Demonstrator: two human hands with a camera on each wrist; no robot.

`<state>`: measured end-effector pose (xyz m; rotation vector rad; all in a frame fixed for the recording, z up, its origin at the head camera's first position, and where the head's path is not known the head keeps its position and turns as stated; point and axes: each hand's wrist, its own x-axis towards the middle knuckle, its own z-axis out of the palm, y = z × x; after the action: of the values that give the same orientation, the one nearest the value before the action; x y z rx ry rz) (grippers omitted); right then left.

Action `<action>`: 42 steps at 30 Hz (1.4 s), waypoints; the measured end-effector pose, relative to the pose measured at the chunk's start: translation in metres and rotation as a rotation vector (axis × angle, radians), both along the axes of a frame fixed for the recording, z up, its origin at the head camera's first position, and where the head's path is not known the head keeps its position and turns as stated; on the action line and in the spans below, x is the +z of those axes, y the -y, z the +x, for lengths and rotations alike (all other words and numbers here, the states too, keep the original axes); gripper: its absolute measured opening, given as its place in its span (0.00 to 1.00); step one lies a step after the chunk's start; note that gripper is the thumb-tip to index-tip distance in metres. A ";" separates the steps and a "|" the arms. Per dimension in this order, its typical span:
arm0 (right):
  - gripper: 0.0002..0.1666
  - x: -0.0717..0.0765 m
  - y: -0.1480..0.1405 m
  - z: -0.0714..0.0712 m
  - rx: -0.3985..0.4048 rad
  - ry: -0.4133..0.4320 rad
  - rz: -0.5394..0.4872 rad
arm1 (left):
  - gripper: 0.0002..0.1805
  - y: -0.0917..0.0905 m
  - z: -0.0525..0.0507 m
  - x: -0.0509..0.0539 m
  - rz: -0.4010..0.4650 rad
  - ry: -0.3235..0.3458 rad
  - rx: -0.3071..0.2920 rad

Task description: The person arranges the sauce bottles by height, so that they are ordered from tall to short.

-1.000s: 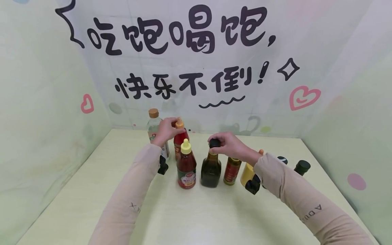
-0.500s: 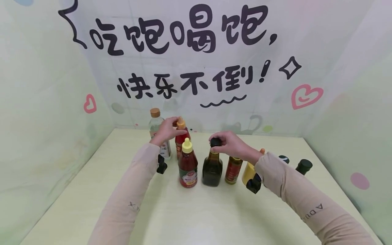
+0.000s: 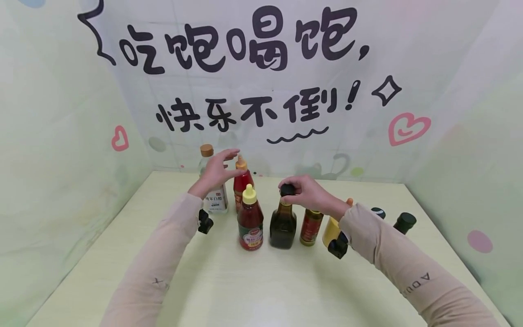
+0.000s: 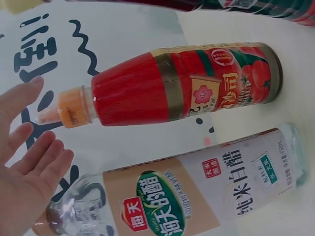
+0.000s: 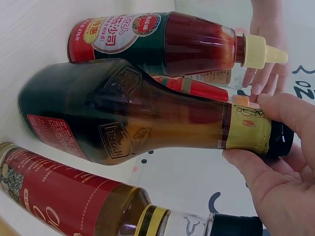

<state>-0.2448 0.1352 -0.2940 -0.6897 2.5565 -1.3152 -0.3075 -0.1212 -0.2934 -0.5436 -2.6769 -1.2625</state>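
My left hand is spread beside the orange-capped red ketchup bottle. In the left wrist view, its fingers are apart from the orange cap. Behind this hand stands a clear white vinegar bottle with a brown cap, partly covered. The thumb and fingers of my right hand grip the black-capped neck of a dark brown glass sauce bottle, which stands upright on the table. Left of the dark bottle is a yellow-capped sauce bottle, in front of the ketchup.
Right of the dark bottle stands a red-labelled oil bottle, then a yellow bottle partly behind the right forearm. Further right, a dark green cap shows above the sleeve. A printed cloth backs the pale table.
My left hand has let go of the ketchup bottle's top, spread its fingers and drawn back to the left. The right hand keeps its grip on the dark bottle, which stays put.
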 end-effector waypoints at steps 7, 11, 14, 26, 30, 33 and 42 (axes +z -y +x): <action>0.18 0.001 0.000 0.001 0.004 -0.001 -0.005 | 0.32 0.006 0.012 0.008 -0.010 -0.057 -0.013; 0.18 0.001 0.000 0.001 0.005 -0.003 0.000 | 0.31 0.010 0.019 0.011 -0.014 -0.093 -0.021; 0.18 0.001 0.000 0.000 -0.007 0.001 0.010 | 0.30 0.011 0.025 0.013 0.002 -0.094 -0.034; 0.18 0.000 0.000 0.001 0.009 -0.024 0.007 | 0.27 0.010 0.046 0.006 0.038 -0.050 -0.199; 0.18 -0.001 -0.001 0.000 0.012 -0.022 -0.005 | 0.28 0.006 0.056 0.008 0.018 0.007 -0.239; 0.18 -0.003 -0.001 -0.001 0.015 -0.019 -0.013 | 0.28 0.002 0.061 0.007 0.018 0.044 -0.260; 0.17 -0.002 -0.001 0.000 0.018 -0.029 -0.009 | 0.26 -0.002 0.054 -0.010 0.057 0.091 -0.331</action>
<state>-0.2451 0.1363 -0.2959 -0.7367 2.5622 -1.3222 -0.2530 -0.1188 -0.3037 -0.9754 -2.6924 -1.4702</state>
